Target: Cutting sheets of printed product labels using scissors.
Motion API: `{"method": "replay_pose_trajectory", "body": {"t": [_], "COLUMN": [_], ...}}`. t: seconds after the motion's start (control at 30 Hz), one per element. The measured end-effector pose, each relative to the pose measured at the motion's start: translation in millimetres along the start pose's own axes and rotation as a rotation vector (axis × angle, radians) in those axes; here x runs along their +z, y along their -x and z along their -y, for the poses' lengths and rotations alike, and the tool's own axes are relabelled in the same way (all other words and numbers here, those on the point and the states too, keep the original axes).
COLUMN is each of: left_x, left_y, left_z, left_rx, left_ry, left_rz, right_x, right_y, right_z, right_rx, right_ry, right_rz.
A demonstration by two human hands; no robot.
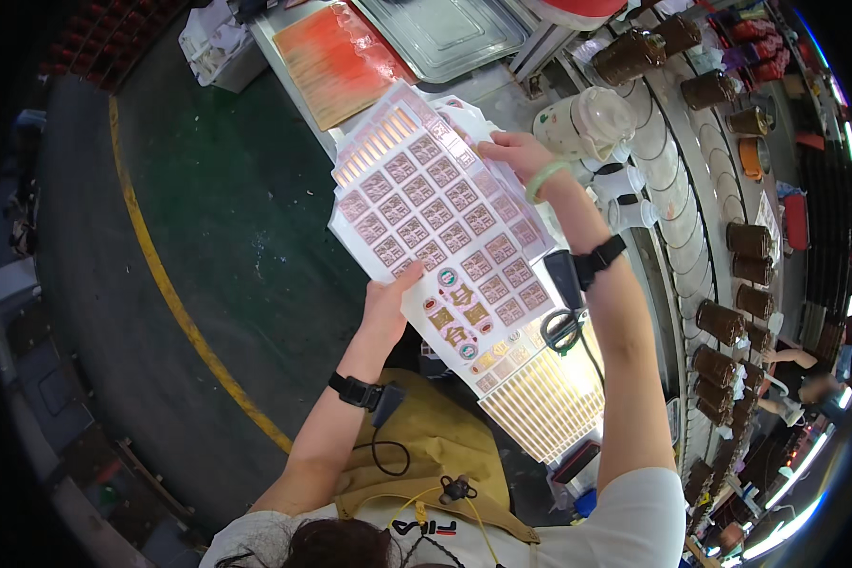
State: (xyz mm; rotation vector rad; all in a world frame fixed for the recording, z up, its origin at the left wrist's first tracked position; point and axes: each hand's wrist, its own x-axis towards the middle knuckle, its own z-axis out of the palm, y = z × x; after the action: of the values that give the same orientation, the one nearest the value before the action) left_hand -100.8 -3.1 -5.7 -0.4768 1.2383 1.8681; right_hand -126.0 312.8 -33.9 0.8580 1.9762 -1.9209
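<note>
A large white sheet of printed decals (pixel 442 194) spreads across the middle, with rows of small brownish square prints and a group of gold and coloured figures near its lower end. More sheets lie beneath it, and their edges stick out at the top and right. My left hand (pixel 388 301) grips the sheets by the left edge, thumb on top and the other fingers hidden underneath. At the upper right edge, my right hand (pixel 519 156) is closed on the same sheets. Below them, a brightly lit striped sheet (pixel 544 407) reaches toward my lap.
An orange-stained board (pixel 336 57) and a metal tray (pixel 445 38) lie on the bench ahead. A lidded plastic cup (pixel 592 123) stands by my right hand. Along the right runs a conveyor (pixel 677 218) beside several brown jars (pixel 721 322). Another person (pixel 790 360) is far right.
</note>
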Motion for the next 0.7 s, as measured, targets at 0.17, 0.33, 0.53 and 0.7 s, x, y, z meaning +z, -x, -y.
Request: {"method": "replay_pose_trajectory", "body": {"t": [0.17,0.33,0.53,0.7], "left_x": [-16,-26,-28,-29], "left_y": [-1,-12,-6,-5], "left_z": [-4,5,10,21], "left_rx": [-0.067,-0.074,-0.043,-0.045], "left_ry": [0.045,0.064,0.079,0.069], "left_rz": [0.059,0.136,0.152,0.148], "right_x": [-2,-1,28,17], "right_y": [33,38,86,140], "right_z": [26,7,27,62], "right_rx": [0.094,0.070,-0.503,-0.716], "right_ry": [-0.168,-0.468,0.938,0.955], "right_rz": [0.119,0.146,-0.734,-1.153]}}
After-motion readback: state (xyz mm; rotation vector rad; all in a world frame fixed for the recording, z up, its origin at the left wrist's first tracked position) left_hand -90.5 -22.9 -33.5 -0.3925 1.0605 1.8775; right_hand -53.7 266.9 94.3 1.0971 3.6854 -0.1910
